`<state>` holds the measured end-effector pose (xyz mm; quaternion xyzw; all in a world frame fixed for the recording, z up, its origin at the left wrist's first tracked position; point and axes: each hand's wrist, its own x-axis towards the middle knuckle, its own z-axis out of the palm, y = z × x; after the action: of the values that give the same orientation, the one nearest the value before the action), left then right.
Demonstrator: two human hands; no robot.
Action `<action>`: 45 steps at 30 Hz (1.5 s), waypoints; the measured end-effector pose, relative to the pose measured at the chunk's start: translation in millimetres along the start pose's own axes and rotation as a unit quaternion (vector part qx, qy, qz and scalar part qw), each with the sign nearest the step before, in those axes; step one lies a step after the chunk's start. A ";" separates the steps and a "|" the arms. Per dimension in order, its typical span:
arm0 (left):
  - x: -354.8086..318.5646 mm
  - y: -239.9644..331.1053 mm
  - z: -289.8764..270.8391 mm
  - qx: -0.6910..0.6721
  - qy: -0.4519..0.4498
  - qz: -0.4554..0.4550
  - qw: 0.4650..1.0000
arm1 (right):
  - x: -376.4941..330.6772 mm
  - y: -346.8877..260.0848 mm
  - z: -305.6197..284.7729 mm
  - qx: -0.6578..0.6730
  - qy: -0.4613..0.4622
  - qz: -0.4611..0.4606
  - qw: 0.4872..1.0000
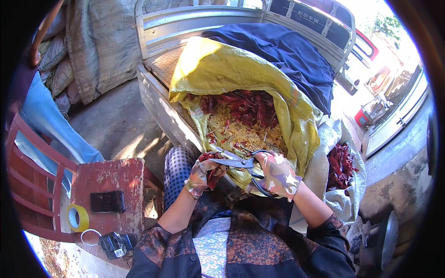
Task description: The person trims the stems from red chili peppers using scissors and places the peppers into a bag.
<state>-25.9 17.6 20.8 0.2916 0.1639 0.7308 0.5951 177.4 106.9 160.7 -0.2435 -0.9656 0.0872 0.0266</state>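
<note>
My right hand (pixel 279 175), in a camouflage-patterned glove, grips the handles of a pair of scissors (pixel 237 162) with dark handles. The blades point left, toward my left hand (pixel 200 177), which wears a matching glove. Dried red chili peppers (pixel 212 178) are pinched in the left fingers, right by the blade tips. Both hands are above the near edge of a yellow woven sack (pixel 222 58). Inside this sack lie pale yellow seeds (pixel 234 125) and, farther back, a heap of dried red chilies (pixel 250 105). Whether the blades touch a chili stem cannot be made out.
A white sack (pixel 348 204) with red chilies stands at right. Behind the yellow sack are dark blue cloth (pixel 278 41) and a metal cart bed (pixel 160 104). At left, a worn red chair (pixel 111 176) bears a phone (pixel 107 202), yellow tape (pixel 83 217) and a small black device (pixel 113 244).
</note>
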 end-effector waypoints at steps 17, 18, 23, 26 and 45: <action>-7.8 -4.4 -7.1 -0.011 0.027 -0.038 0.999 | 4.9 -0.8 -2.6 -0.072 -0.061 -0.009 0.995; -6.3 -6.8 -12.6 -0.019 0.009 -0.037 0.999 | 5.4 -1.4 -2.0 -0.071 -0.067 -0.006 0.995; -5.5 -11.8 -8.7 -0.001 0.037 -0.029 0.999 | 3.5 -1.1 -0.7 -0.076 -0.050 -0.015 0.996; -3.6 -9.1 -5.3 0.024 0.017 -0.018 0.999 | 2.8 -0.3 1.6 -0.100 -0.091 0.015 0.991; -7.1 6.7 3.9 0.050 0.006 0.011 0.999 | -1.2 72.7 24.6 -0.128 0.037 0.131 0.982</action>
<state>-27.8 8.7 26.2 0.3182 0.2006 0.7300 0.5706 210.0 165.4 123.2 -0.3721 -0.9270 -0.0431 0.0194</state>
